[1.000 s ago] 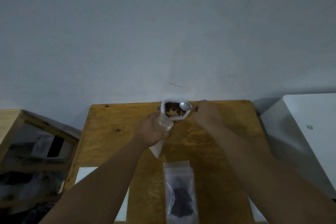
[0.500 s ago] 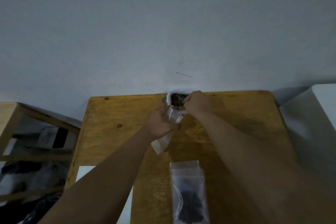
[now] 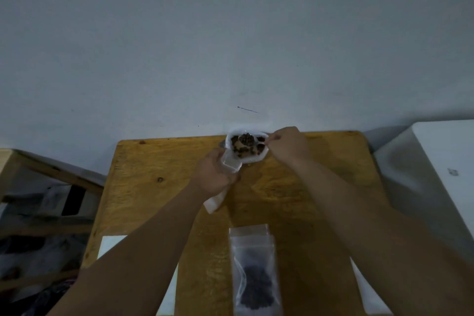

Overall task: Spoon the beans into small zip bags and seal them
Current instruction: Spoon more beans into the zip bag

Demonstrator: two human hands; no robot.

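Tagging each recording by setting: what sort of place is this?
Likely a plain domestic or small work room, not a proper kitchen or lab: a bare wooden table stands against a blank painted wall, with a cluttered wooden shelf on its left and a white boxy unit on its right.

Bean container behind filled bag

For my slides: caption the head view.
Right hand holds a loaded spoon over the white bean container; left hand holds an open zip bag.
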